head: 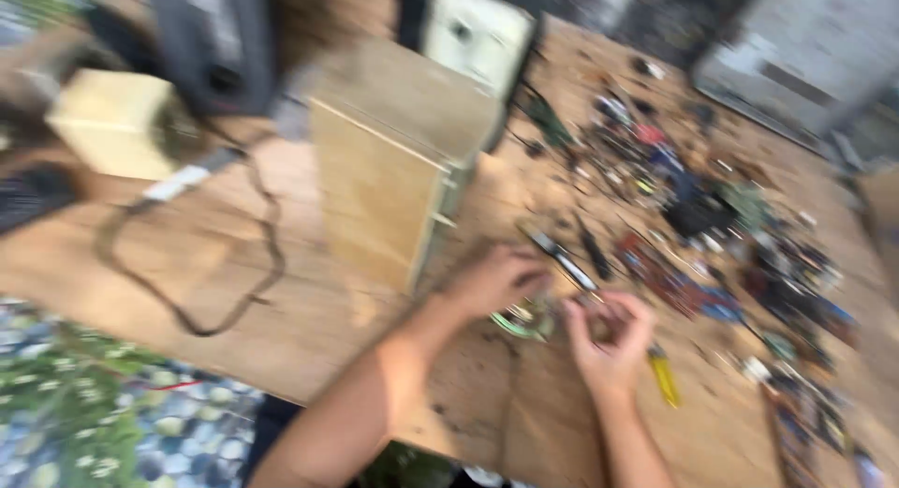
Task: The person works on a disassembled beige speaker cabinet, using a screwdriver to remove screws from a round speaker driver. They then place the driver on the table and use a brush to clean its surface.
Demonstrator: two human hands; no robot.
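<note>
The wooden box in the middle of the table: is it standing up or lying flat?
Standing upright. The wooden box rests on the table, its tall front face vertical and its top face showing.

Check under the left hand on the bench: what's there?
A green and pale ring-shaped part pokes out below the left hand, lying on the wooden bench. The rest is covered by the palm, and blur hides what kind of part it is.

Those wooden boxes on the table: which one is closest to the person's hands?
The tall plywood box at mid-table, standing just beyond the left hand. The smaller pale box sits far off near the table's left end.
</note>
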